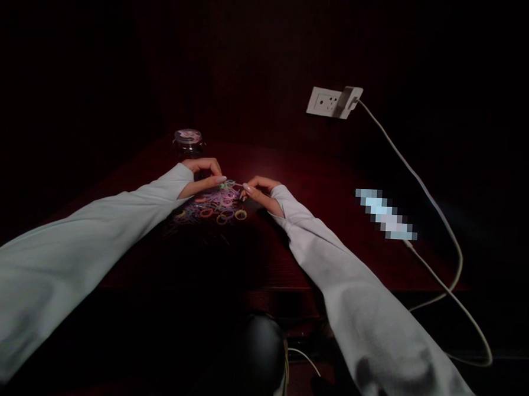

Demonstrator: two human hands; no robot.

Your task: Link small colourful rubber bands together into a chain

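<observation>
A heap of small coloured elastic rings (213, 207) lies on a dark red wooden table (325, 225). My left hand (205, 174) hovers just above the heap, its fingers curled in a pinch on a small band (227, 185). My right hand (260, 192) faces it from the right, also pinching, and the thin band seems stretched between the two hands. Pale long sleeves cover both arms down to the knuckles.
A small clear jar with a patterned lid (188, 141) stands behind my left hand. A wall socket with a white charger (336, 102) feeds a white cable (436, 213) to a blurred-out device (385, 215) on the table's right. The room is very dark.
</observation>
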